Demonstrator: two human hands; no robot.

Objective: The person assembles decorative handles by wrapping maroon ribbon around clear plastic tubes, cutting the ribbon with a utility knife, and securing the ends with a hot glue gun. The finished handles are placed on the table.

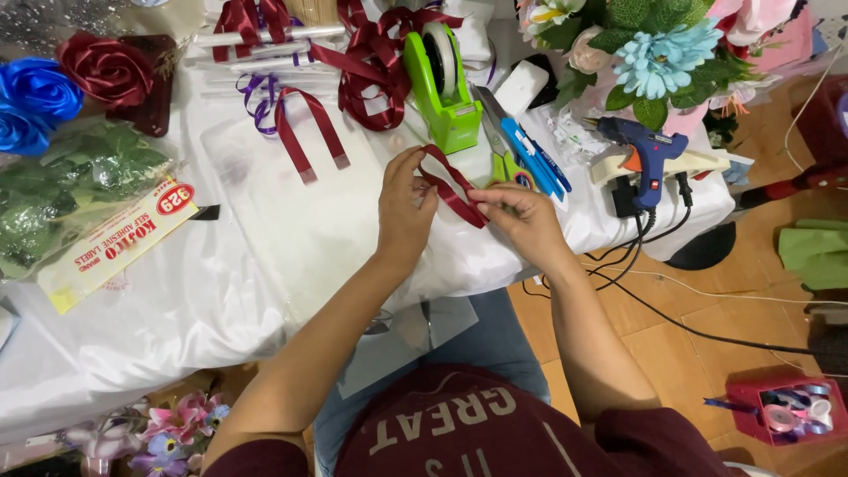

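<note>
Right at the centre of the frame, the left hand (405, 208) and the right hand (521, 216) are both closed on a strip of maroon ribbon (450, 187), fingertips pinched, no open palm showing on either side. The left holds the top of a curved loop up off the bench (291, 238), thumb and forefinger clamped so the bend keeps its arch; the right pinches the lower end where the strip seems to cross itself, likely to keep the overlap from springing apart. The ribbon itself is narrow, satin-looking, deep wine red, folded into a teardrop loop with a flat tail running down to the right. Just above the hands sits a lime-green tape dispenser (444, 84), within easy reach, and right of it a pair of scissors (502, 141) with green and blue handles (blades pointing away toward the top of the frame). Further right, a blue glue gun (649, 155) rests on its stand, cord trailing down off the bench edge. Upper middle, a finished maroon ribbon arch (309, 132) lies flat on the white cover, with a tangle of the same ribbon (375, 62) behind it. Far upper left, a red fabric rose (106, 69) and a blue fabric rose (35, 93) sit side by side.
</note>
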